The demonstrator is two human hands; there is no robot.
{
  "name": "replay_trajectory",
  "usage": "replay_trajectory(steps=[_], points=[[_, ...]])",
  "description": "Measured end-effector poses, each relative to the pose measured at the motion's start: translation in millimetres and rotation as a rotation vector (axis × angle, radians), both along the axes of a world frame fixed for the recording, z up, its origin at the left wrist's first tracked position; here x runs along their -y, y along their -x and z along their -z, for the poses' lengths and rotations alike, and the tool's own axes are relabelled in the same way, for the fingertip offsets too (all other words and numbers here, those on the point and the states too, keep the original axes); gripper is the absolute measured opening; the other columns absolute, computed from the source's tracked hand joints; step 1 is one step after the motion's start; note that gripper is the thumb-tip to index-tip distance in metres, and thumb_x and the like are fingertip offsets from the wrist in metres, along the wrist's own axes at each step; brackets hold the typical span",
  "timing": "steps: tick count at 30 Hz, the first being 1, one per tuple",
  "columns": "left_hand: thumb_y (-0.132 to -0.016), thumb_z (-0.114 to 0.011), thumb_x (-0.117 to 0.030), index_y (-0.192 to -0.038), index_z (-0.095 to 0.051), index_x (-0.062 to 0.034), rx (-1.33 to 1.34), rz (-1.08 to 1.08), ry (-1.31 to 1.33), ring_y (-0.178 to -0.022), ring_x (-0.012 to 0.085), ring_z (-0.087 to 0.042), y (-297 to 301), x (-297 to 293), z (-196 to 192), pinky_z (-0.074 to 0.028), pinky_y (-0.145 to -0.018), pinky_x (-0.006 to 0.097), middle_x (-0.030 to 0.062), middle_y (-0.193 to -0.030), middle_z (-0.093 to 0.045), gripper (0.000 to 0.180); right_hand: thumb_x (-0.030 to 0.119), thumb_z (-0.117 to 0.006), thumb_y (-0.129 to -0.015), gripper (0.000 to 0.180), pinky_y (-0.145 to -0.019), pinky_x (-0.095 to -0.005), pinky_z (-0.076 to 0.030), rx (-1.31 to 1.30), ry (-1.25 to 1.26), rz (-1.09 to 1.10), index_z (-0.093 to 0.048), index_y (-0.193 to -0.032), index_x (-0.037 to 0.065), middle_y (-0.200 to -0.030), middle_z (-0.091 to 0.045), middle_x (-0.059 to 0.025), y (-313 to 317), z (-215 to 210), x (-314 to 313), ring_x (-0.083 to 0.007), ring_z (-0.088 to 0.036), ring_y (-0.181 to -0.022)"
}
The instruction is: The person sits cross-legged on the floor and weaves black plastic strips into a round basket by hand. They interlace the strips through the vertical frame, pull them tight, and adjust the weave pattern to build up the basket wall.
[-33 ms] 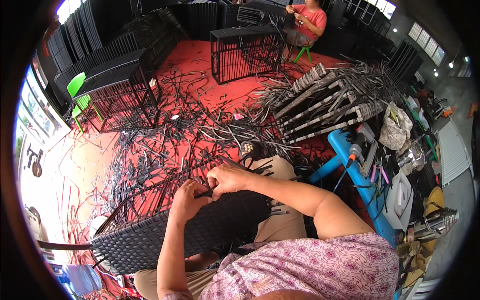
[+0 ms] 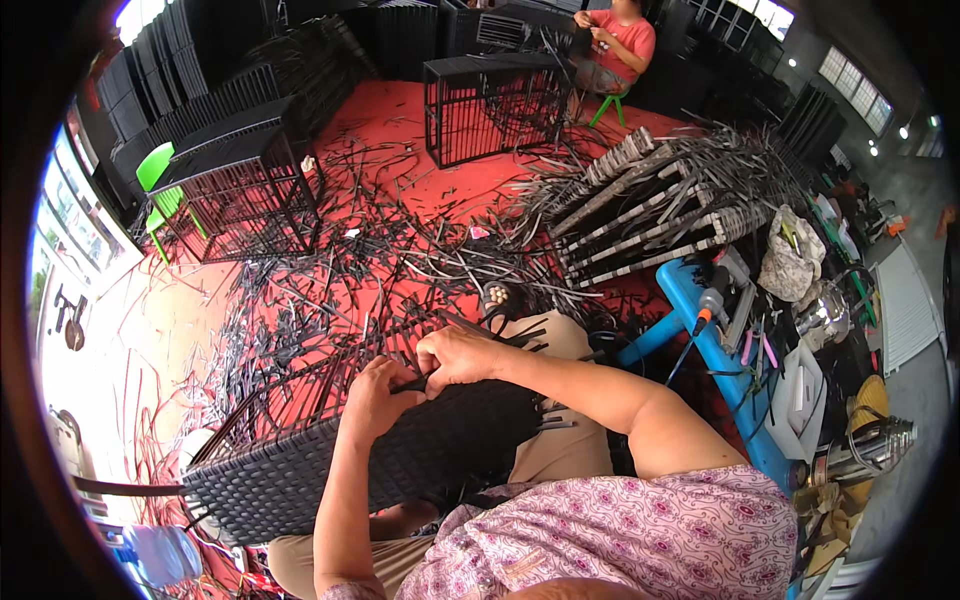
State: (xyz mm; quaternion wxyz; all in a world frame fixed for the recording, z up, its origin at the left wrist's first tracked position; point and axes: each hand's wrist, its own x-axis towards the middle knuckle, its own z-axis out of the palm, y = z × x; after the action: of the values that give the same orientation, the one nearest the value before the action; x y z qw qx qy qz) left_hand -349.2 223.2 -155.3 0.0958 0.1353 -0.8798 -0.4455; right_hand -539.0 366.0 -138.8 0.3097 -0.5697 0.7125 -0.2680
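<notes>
A black woven panel [image 2: 290, 480] leans across my lap, its flat strips plaited in a tight basket pattern. At its upper edge, my left hand [image 2: 378, 398] is closed with thumb and fingers pinching a black plastic strip [image 2: 410, 385]. Close beside it on the right, my right hand [image 2: 455, 358] is closed as well, its fingers curled round the same strip. The fingertips partly hide the strip. Beyond the woven edge show thin frame bars and loose strip ends.
Cut strips [image 2: 390, 225] litter the red floor. At right, a blue stool [image 2: 722, 375] carries tools, including pink-handled pliers [image 2: 768, 350]. A frame bundle [image 2: 640, 210] lies behind it. Farther off are black frames [image 2: 490, 110], a green chair [image 2: 157, 200] and a seated person [image 2: 620, 45].
</notes>
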Motion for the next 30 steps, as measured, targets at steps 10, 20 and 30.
replay_trajectory(steps=[10,20,30], points=[[-0.071,-0.091,-0.016,-0.093,-0.071,-0.0017,-0.104,0.052,0.125,-0.093,0.0319,-0.069,-3.2,5.1,5.6,-0.057,-0.082,0.042,0.0127,-0.093,-0.069,0.033,0.027,-0.092,-0.069,0.040,-0.075,-0.0415,-0.055,-0.063,0.178,-0.023,-0.069,-0.089,0.001,-0.087,-0.070,-0.0119,-9.6,11.6,-3.9,-0.0285,-0.070,-0.083],[-0.071,-0.090,-0.014,-0.094,-0.069,-0.0007,-0.129,0.105,0.162,-0.094,0.0336,-0.069,-3.0,6.8,8.8,-0.057,-0.082,0.043,0.0131,-0.095,-0.069,0.034,0.030,-0.089,-0.073,0.038,-0.079,-0.0436,-0.054,-0.224,0.345,-0.051,-0.067,-0.089,0.004,-0.086,-0.066,-0.0105,-17.2,19.6,-11.2,-0.0305,-0.068,-0.086],[-0.075,-0.090,-0.024,-0.104,-0.077,-0.0075,-0.107,0.044,0.191,-0.100,0.0304,-0.071,-0.6,12.9,6.5,-0.058,-0.087,0.041,0.0098,-0.100,-0.071,0.035,0.041,-0.090,-0.077,0.041,-0.095,-0.0451,-0.054,-0.419,0.300,0.047,-0.078,-0.102,0.011,-0.099,-0.070,-0.0071,-1.2,11.6,-35.6,-0.0302,-0.067,-0.104]])
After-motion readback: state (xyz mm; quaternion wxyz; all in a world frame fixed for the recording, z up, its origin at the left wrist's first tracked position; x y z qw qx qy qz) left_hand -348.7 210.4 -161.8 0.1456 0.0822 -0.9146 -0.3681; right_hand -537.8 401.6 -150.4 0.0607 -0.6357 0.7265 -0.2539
